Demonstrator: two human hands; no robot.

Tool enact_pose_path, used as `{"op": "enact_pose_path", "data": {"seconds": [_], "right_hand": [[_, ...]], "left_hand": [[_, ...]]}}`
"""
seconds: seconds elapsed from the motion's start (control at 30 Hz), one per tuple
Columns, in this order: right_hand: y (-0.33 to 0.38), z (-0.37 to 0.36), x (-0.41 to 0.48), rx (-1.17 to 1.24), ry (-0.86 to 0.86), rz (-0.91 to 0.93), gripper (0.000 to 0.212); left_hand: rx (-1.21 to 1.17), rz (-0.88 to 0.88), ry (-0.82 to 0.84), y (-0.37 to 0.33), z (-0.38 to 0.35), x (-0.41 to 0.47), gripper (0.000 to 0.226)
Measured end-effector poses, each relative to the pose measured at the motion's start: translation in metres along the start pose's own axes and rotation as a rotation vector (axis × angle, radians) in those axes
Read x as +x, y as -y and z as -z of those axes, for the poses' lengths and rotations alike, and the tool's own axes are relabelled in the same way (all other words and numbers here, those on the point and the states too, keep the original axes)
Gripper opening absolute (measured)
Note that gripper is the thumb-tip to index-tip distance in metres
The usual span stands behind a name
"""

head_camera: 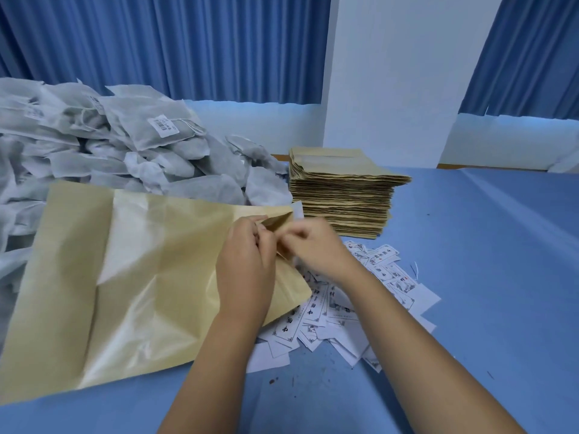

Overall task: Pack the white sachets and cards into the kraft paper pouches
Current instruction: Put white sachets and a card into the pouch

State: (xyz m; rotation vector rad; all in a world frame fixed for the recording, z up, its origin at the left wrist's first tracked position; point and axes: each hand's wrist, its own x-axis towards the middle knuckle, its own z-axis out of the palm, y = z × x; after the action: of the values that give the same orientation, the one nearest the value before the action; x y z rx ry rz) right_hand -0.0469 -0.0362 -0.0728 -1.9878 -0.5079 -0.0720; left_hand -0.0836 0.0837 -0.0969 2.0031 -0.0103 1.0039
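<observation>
A large kraft paper pouch (pixel 131 277) with a clear window lies slanted over the blue table, its mouth to the right. My left hand (pixel 242 261) and my right hand (pixel 316 249) both pinch the edges of that mouth, which gapes a little between them. A white corner, likely a card, shows just behind the mouth. White sachets (pixel 131 151) are heaped at the back left. Printed white cards (pixel 344 308) lie scattered under my right wrist.
A tall stack of flat kraft pouches (pixel 341 195) stands behind the cards. The blue table (pixel 485 277) runs off to the right. Blue curtains and a white pillar close the back.
</observation>
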Motion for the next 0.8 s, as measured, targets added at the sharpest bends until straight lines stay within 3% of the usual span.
{"op": "enact_pose_path", "data": {"seconds": [0.07, 0.13, 0.2, 0.23, 0.33, 0.37, 0.43, 0.57, 0.67, 0.8], "right_hand": [[-0.013, 0.006, 0.012, 0.029, -0.424, -0.087, 0.028], [-0.025, 0.009, 0.022, 0.012, -0.567, -0.22, 0.016], [-0.034, 0.002, 0.028, -0.039, -0.427, -0.37, 0.05], [-0.039, -0.003, 0.031, -0.06, -0.353, -0.397, 0.055], [-0.042, -0.006, 0.029, -0.072, -0.352, -0.332, 0.007], [-0.044, -0.002, 0.028, -0.035, -0.396, -0.32, 0.016], [-0.048, 0.011, 0.022, 0.103, -0.479, -0.34, 0.006], [-0.048, 0.034, 0.003, 0.423, -0.582, -0.371, 0.005], [-0.042, 0.044, -0.009, 0.389, -0.57, -0.311, 0.005], [-0.027, 0.029, -0.018, 0.147, -0.441, -0.087, 0.019]], "left_hand": [[0.08, 0.079, -0.004, 0.001, -0.002, 0.002, 0.024], [0.121, 0.103, -0.003, 0.001, -0.003, 0.004, 0.025], [0.13, 0.114, 0.01, 0.0, -0.004, 0.005, 0.024], [0.137, 0.117, 0.013, 0.0, -0.005, 0.005, 0.024], [0.147, 0.12, 0.019, 0.001, -0.006, 0.005, 0.023], [0.142, 0.125, 0.023, 0.002, -0.006, 0.005, 0.023], [0.119, 0.124, 0.032, 0.001, -0.006, 0.005, 0.024], [0.061, 0.055, 0.081, -0.001, -0.008, 0.001, 0.025], [0.071, 0.053, 0.114, 0.001, -0.011, -0.001, 0.017], [0.02, 0.055, 0.113, -0.001, -0.009, -0.002, 0.019]]}}
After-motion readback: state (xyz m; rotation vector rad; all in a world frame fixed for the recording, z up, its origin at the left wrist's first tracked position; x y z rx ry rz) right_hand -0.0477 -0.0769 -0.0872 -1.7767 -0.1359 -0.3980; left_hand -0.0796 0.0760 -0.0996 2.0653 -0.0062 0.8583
